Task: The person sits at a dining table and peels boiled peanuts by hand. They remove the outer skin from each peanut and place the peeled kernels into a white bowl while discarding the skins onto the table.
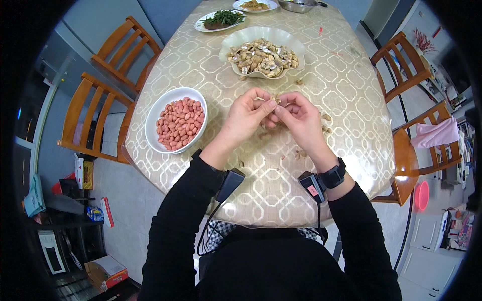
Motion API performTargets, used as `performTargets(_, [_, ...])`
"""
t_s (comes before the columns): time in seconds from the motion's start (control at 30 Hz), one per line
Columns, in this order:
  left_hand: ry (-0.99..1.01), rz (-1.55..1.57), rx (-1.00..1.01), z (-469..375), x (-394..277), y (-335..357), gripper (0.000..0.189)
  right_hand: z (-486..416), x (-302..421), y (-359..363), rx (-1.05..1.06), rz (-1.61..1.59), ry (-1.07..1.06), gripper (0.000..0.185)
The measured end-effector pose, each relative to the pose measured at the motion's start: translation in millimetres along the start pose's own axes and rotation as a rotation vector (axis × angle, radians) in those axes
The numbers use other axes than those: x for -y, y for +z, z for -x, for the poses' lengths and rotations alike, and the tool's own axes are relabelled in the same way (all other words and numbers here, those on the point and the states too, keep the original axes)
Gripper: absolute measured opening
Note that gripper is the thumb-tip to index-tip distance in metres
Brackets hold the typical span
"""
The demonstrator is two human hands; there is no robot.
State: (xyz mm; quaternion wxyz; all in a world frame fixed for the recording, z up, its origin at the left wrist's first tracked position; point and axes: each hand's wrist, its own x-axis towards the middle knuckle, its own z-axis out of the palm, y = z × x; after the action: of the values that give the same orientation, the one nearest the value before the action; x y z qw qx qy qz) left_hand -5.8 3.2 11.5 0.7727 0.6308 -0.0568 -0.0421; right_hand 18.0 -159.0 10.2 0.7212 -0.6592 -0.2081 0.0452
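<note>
My left hand (250,113) and my right hand (299,113) meet over the middle of the table. Both pinch a peanut shell (276,99) between thumbs and fingertips; how far it is split cannot be told. To the left of my hands, a white bowl (151,145) holds many shelled peanuts with pinkish-red skins (179,124). Beyond my hands, a pale scalloped dish (292,39) is heaped with peanut shells (263,58). Bits of shell (326,129) lie on the tablecloth right of my hands, and a few more near my wrists.
The patterned tablecloth (339,86) covers the long table. At its far end stand a plate of green vegetables (224,19), a white plate of food (255,5) and a metal pan (297,6). Wooden chairs (404,150) line both sides. A black cable (211,216) hangs from the left wrist device.
</note>
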Motion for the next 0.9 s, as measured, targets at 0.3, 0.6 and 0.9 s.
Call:
performTargets(0.3, [0.005,0.111,0.031,-5,14,-3,0.019,-4,-13,-6,0.047,-0.121,0.041,0.015])
performTargets(0.6, [-0.017,0.162,0.080,-4,13,-4,0.025,-4,3,-8,0.035,0.447,-0.301,0.020])
performTargets(0.9, [-0.039,0.256,0.129,0,1,-7,0.030,-20,52,-7,0.024,0.673,-0.518,0.011])
